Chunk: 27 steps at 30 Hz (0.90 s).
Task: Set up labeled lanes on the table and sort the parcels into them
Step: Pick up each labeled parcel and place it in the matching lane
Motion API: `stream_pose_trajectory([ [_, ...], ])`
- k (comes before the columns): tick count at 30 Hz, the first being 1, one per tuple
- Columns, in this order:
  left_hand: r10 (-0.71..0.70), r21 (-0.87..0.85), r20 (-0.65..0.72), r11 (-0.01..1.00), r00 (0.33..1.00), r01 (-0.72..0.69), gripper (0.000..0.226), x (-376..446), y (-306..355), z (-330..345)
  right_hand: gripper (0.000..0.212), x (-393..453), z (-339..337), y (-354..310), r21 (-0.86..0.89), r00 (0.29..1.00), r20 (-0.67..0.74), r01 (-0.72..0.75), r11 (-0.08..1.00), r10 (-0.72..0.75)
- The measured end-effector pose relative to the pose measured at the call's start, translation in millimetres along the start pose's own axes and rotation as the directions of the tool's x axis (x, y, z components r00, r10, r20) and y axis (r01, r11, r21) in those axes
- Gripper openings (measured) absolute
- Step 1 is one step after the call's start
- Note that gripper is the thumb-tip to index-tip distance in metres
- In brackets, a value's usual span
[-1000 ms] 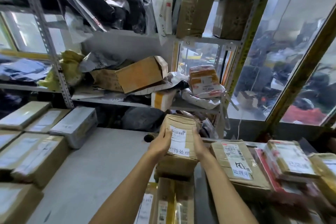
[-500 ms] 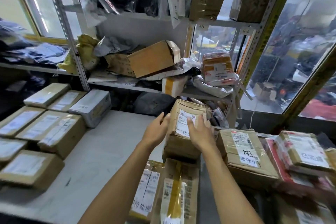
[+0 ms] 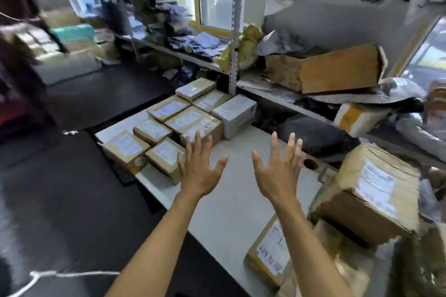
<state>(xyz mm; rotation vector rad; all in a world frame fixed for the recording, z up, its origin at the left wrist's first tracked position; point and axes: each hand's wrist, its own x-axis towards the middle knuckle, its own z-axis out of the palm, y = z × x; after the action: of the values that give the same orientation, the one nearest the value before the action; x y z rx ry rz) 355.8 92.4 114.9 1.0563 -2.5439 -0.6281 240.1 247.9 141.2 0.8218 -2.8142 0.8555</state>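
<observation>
Both bare forearms stretched forward, side by side. Left hand (image 3: 200, 171) raised, fingers straight and spread, back of hand to camera — holds nothing. Right hand (image 3: 280, 171) same pose — fingers splayed upward, thumb out, empty.

Pale grey counter (image 3: 231, 202) runs away from us, bare down its middle strip. At its far left end, a tight cluster of brown parcels (image 3: 169, 125) lies flat, labels up, with a white box (image 3: 235, 114) at the cluster's right edge. On the near right, a big taped carton (image 3: 371, 190) sits tilted, and a flat parcel with handwritten label (image 3: 270, 258) lies just in front.
</observation>
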Motion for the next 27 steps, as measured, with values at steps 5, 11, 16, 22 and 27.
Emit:
stream_pose_trajectory([
  [5, -0.174, -0.037, -0.027, 0.984, 0.984, 0.172, 0.077, 4, -86, -43, 0.078, -7, 57, -80, -0.036, 0.974, 0.193, 0.131, 0.991, -0.122],
  [11, -0.232, -0.072, -0.028, 0.971, 0.972, 0.23, 0.078, 24, -186, -85, 0.079, -11, 124, -177, 0.012, 0.949, 0.277, 0.153, 0.988, -0.15],
  [16, -0.318, -0.094, -0.069, 0.946, 0.945, 0.312, 0.075, 46, -270, -120, 0.077, -2, 176, -252, -0.007, 0.93, 0.313, 0.204, 0.979, -0.191],
  [22, -0.476, -0.258, -0.006, 0.85, 0.879, 0.459, 0.075, 51, -327, -135, 0.075, 5, 211, -310, 0.014, 0.896, 0.36, 0.273, 0.962, -0.26],
  [27, -0.599, -0.625, 0.247, 0.502, 0.762, 0.598, 0.071, 61, -335, -122, 0.069, 23, 247, -341, -0.005, 0.845, 0.452, 0.322, 0.947, -0.286],
])
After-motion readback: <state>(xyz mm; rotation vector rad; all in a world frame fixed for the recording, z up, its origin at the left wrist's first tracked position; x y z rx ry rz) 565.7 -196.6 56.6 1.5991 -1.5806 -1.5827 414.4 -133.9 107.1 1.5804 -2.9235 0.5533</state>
